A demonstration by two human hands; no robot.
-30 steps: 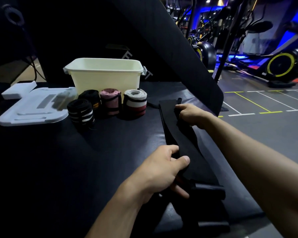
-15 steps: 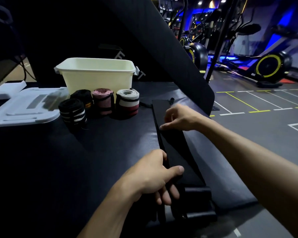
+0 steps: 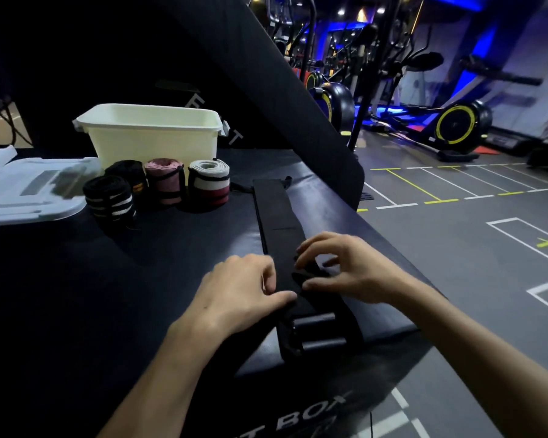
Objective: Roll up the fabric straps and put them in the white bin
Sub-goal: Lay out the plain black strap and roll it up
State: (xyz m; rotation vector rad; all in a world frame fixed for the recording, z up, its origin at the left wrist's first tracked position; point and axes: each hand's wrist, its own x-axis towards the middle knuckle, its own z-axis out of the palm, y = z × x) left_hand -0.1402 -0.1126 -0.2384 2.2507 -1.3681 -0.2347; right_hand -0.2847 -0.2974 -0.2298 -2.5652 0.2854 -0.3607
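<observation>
fingers of the left hand (image 3: 234, 292) and right hand (image 3: 345, 270) are curling onto the black strap (image 3: 276, 210), pinching it where it is lying flat on the dark mat (image 3: 140, 279); four rolled straps (image 3: 159, 184) are standing just near of the white bin (image 3: 149, 134), far left

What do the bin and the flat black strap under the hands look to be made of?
The white bin looks like moulded plastic with a smooth, slightly glossy finish: rigid rolled rim, even cream walls. The black strap seems woven fabric, matte, lying limp and flat on the padded surface; its weave is too dark to make out.
</observation>
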